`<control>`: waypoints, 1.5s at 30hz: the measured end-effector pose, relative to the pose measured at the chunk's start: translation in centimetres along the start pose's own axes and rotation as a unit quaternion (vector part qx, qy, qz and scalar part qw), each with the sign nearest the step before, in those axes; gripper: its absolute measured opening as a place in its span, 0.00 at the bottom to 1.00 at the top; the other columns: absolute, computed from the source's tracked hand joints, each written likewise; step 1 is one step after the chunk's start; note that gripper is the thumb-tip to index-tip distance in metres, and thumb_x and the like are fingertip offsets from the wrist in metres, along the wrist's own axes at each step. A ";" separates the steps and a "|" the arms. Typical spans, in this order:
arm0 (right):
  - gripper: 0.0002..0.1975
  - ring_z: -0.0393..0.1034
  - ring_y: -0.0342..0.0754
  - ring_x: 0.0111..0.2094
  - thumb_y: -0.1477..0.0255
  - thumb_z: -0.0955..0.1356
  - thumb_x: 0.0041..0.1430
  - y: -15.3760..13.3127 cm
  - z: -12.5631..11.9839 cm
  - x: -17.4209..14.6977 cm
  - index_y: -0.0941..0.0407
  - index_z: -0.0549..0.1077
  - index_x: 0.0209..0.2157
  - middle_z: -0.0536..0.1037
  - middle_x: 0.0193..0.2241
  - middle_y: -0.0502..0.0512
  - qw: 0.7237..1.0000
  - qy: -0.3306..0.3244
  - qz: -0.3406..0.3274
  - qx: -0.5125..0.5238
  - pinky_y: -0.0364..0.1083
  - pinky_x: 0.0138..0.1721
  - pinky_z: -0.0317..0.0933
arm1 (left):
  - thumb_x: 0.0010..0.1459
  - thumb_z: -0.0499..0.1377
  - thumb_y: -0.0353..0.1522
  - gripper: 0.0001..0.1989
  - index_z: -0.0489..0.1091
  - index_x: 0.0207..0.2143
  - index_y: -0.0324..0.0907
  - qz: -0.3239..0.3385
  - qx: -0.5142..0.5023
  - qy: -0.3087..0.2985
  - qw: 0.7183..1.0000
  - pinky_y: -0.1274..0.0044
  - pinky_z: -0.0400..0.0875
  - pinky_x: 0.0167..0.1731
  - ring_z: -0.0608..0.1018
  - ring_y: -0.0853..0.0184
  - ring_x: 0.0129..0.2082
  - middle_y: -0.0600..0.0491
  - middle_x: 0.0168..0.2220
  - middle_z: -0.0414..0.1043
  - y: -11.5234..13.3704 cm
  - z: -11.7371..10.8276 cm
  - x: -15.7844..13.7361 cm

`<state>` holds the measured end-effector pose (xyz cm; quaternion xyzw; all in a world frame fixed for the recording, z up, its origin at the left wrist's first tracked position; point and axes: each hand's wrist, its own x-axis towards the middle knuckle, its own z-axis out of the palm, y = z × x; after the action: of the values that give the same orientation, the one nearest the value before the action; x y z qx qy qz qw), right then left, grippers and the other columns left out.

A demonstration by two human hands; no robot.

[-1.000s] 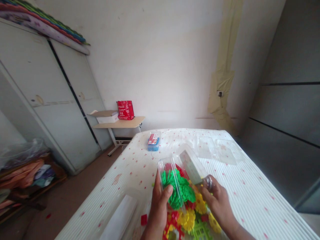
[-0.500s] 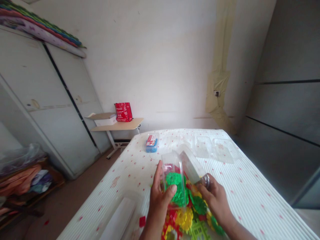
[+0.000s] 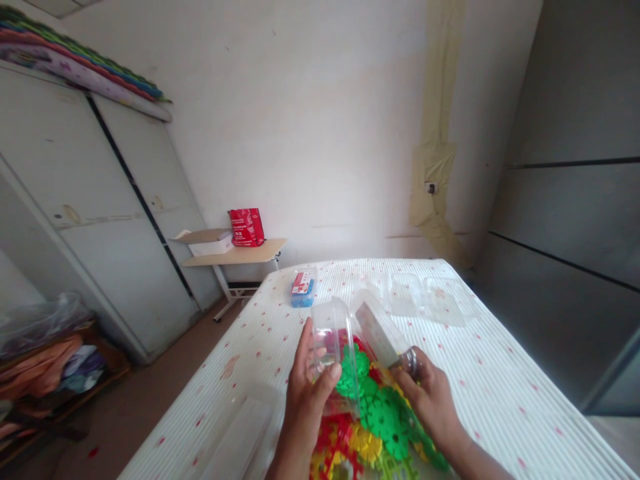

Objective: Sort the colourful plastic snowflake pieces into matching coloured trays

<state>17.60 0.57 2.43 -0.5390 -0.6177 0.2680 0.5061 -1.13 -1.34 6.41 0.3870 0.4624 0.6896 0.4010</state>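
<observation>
My left hand (image 3: 310, 387) is wrapped round a clear plastic box (image 3: 330, 327), tilted over a pile of toy pieces. Green flower-shaped plastic pieces (image 3: 385, 420) lie at its right side and below it, some at its rim. In my right hand (image 3: 430, 393) is the handle of a broad-bladed cleaver (image 3: 376, 333), its grey blade slanting up and left beside the box. Under both hands the pile also has red pieces (image 3: 335, 433) and yellow pieces (image 3: 365, 443), partly hidden by my wrists. A translucent container (image 3: 395, 323) shows behind the blade.
On the white spotted tablecloth (image 3: 235, 373), a labelled box with blue contents (image 3: 303, 289) stands at the back left. Clear trays (image 3: 443, 303) lie at the back right. A pale lidded box (image 3: 240, 433) sits front left. Beyond, a side table (image 3: 240, 255) bears a red bag (image 3: 246, 227).
The green pieces have slid out of the tilted box onto the pile, leaving the box mostly bare. My left hand has shifted slightly left with it. The right hand and cleaver have hardly moved.
</observation>
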 end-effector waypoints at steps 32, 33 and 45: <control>0.04 0.71 0.45 0.29 0.73 0.61 0.59 0.2 -0.2 -0.4 0.56 0.66 0.35 0.75 0.29 0.56 0.901 0.013 -0.374 -0.221 0.43 0.31 0.64 | 0.55 0.53 0.44 0.29 0.56 0.57 0.43 -0.206 -0.317 -0.037 0.925 0.56 0.65 0.49 0.72 0.55 0.48 0.43 0.44 0.70 0.0 -0.3 0.8; 0.04 0.71 0.46 0.30 0.73 0.61 0.59 0.1 -0.2 -0.4 0.56 0.66 0.35 0.76 0.30 0.57 0.898 0.017 -0.380 -0.221 0.43 0.31 0.65 | 0.55 0.53 0.43 0.29 0.55 0.57 0.44 -0.207 -0.317 -0.032 0.925 0.57 0.65 0.49 0.73 0.55 0.47 0.43 0.43 0.71 -0.1 -0.2 0.8; 0.04 0.74 0.47 0.31 0.73 0.61 0.59 -0.7 0.1 -0.9 0.55 0.67 0.33 0.78 0.32 0.57 0.880 0.028 -0.419 -0.222 0.43 0.32 0.67 | 0.55 0.53 0.47 0.31 0.51 0.59 0.51 -0.217 -0.261 0.016 0.941 0.59 0.70 0.42 0.77 0.56 0.41 0.42 0.44 0.71 -0.3 -1.1 0.3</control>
<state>17.16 -0.46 2.75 -0.3357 -0.8147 -0.1286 0.4551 -2.18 -1.39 5.82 0.1488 0.3453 0.6884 0.6202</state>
